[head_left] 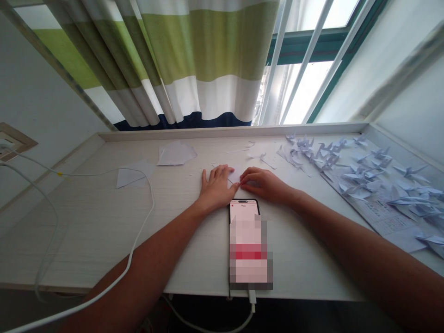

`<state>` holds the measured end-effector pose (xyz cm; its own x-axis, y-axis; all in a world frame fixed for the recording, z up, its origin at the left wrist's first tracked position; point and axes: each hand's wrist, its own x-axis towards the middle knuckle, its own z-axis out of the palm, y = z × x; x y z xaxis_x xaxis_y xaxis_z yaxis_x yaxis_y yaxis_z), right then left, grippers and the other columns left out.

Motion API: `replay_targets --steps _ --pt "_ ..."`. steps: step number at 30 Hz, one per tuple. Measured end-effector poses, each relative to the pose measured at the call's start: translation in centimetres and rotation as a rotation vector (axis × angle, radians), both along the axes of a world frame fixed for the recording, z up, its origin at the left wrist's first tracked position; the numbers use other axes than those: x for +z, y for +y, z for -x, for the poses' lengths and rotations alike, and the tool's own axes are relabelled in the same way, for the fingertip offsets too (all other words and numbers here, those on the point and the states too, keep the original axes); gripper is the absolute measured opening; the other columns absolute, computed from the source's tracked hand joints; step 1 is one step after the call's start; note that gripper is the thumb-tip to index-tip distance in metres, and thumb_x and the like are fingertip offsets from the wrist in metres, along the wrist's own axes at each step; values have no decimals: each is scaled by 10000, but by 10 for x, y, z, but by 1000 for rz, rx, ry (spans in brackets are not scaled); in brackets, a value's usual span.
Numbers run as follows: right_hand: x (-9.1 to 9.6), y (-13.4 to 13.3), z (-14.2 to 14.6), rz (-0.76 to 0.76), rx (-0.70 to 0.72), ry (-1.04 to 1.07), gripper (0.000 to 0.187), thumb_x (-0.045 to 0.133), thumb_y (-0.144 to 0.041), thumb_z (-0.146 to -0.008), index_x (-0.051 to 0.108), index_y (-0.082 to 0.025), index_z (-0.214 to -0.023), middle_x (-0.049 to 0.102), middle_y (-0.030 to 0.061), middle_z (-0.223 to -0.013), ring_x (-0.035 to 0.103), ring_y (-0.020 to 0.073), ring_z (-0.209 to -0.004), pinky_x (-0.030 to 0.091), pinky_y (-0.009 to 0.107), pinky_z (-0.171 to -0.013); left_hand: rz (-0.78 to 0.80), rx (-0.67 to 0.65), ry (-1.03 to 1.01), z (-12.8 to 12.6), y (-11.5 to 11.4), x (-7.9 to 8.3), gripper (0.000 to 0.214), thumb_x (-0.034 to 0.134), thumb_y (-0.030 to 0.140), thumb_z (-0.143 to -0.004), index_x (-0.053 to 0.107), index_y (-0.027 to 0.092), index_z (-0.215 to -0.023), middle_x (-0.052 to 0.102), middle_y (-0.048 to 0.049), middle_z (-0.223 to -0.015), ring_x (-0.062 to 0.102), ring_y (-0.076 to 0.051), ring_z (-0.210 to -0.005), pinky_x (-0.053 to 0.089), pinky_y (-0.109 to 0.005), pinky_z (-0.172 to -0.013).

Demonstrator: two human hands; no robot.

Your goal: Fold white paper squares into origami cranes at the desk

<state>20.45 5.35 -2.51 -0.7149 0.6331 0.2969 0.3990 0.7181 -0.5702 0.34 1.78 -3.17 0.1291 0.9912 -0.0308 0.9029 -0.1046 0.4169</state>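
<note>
A small piece of white paper (235,175) lies on the table between my two hands, partly covered by them. My left hand (215,188) rests flat on its left side, fingers stretched out and apart. At the paper's right edge, my right hand (263,183) has its thumb and fingertips closed together on it. Just below the hands lies a phone (247,231) with a lit, partly blurred screen. Its lower end has a white cable plug (252,296) in it.
Many folded paper cranes (364,178) cover the right side, some on a printed sheet (388,215). Paper stacks lie back left (176,153) and farther left (132,175). Paper scraps (267,160) lie behind my right hand. A white cable (144,222) crosses over my left forearm.
</note>
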Motion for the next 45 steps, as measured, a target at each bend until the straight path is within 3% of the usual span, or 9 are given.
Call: replay_targets --steps 3,6,10,13,15,19,24,37,45 --pt "-2 0 0 -31 -20 -10 178 589 -251 -991 739 -190 -916 725 101 -1015 693 223 -926 551 357 -859 -53 36 -84 2 0 -3 427 538 422 -955 493 308 -1364 496 -45 -1575 377 -257 -1503 56 -578 -1308" --pt "-4 -2 0 -118 -48 11 169 570 -246 -1009 717 -192 -946 726 94 -1005 690 210 -895 557 342 -822 -199 136 -230 6 1 -5 387 592 341 -924 522 265 -1297 561 -83 -1464 465 -252 -1412 243 -494 -1271" --pt "-3 -5 1 -389 -199 127 156 556 -243 -1036 699 -192 -1002 741 74 -912 684 188 -781 542 311 -695 -386 327 -497 9 1 0 203 640 384 -901 611 196 -972 665 -116 -1106 606 -279 -1120 461 -437 -1036" --pt "1 -7 1 -619 -222 217 97 591 -182 -1017 683 -195 -1042 768 63 -906 708 188 -792 566 322 -718 -102 163 -844 5 -2 7 459 569 572 -938 603 192 -681 648 -56 -714 627 -221 -763 493 -390 -846" --pt "4 -8 1 -746 -172 235 107 611 -149 -1000 678 -206 -1061 780 57 -934 727 193 -841 596 351 -803 75 27 -1062 0 -5 10 513 561 619 -937 685 168 -727 700 -69 -740 655 -213 -777 485 -372 -852" --pt "9 -10 1 -843 -82 221 172 617 -127 -987 672 -221 -1121 791 66 -1023 754 197 -936 613 412 -940 109 7 -1311 -5 -7 12 370 675 531 -905 750 173 -849 754 -55 -856 687 -192 -864 465 -327 -852" --pt "9 -10 1 -861 -29 219 216 647 -109 -959 661 -190 -1158 789 104 -1101 758 221 -1048 612 437 -982 86 -12 -1362 -1 -4 10 262 748 433 -867 762 177 -809 738 -35 -803 648 -160 -829 454 -300 -826" --pt "9 -7 -1 -930 -20 162 286 683 -126 -942 638 -188 -1218 791 100 -1061 763 220 -985 632 410 -895 15 29 -1250 -1 -8 15 283 746 455 -856 771 182 -786 740 -36 -777 621 -155 -774 461 -291 -735" --pt "12 -9 0 -956 -7 141 158 664 -131 -958 681 -203 -1098 783 70 -1004 750 201 -968 617 399 -919 17 35 -1227 -2 -9 13 309 758 471 -842 746 179 -743 719 -31 -733 570 -136 -687 464 -290 -699"
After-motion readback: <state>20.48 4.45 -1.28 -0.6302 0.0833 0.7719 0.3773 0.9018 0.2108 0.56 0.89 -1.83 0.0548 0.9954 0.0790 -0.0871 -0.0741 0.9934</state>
